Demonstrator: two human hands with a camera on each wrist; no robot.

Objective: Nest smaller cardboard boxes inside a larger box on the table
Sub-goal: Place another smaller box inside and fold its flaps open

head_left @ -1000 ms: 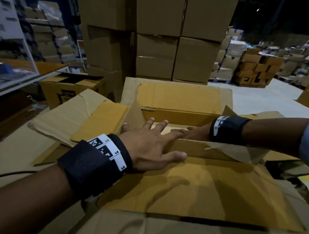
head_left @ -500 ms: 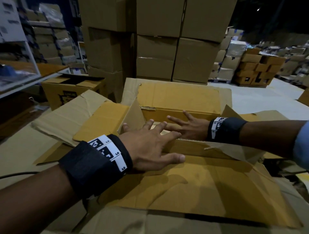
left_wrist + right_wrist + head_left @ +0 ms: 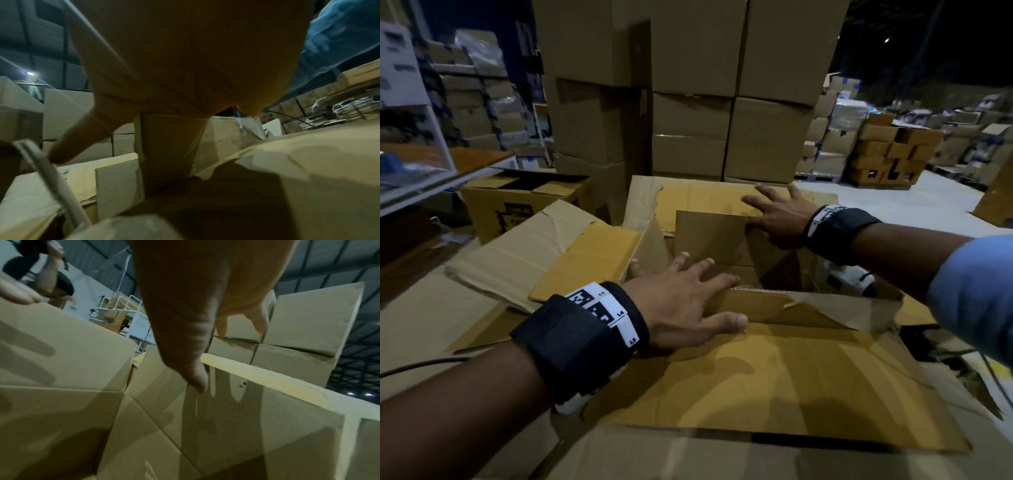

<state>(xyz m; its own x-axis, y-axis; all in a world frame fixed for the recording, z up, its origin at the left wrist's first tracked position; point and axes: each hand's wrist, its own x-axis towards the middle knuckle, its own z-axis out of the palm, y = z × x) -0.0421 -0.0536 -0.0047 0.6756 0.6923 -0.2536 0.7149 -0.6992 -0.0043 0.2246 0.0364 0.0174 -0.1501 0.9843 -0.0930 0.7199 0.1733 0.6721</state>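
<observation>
A large open cardboard box [image 3: 784,387] lies in front of me with its flaps spread out. Inside it sits a smaller cardboard box whose flap [image 3: 709,236] stands up in the middle. My left hand [image 3: 688,301] lies flat with straight, spread fingers on the large box's near rim and near flap. My right hand [image 3: 777,219] hovers over the far side of the opening with fingers spread, holding nothing. In the right wrist view the right hand's thumb [image 3: 195,374] points down at the cardboard flap [image 3: 257,374] below it. The left wrist view shows the palm [image 3: 185,65] over cardboard.
Tall stacks of closed cartons [image 3: 688,102] stand right behind the box. Another open carton [image 3: 524,202] sits at the left beside a shelf. Flattened cardboard [image 3: 493,260] lies under the box's left flap. More pallets of boxes [image 3: 893,154] fill the far right floor.
My right hand has lifted out of the box and moved toward the far flap, fingers spreading. A flap of the inner box now stands up. My left hand has stayed in place.
</observation>
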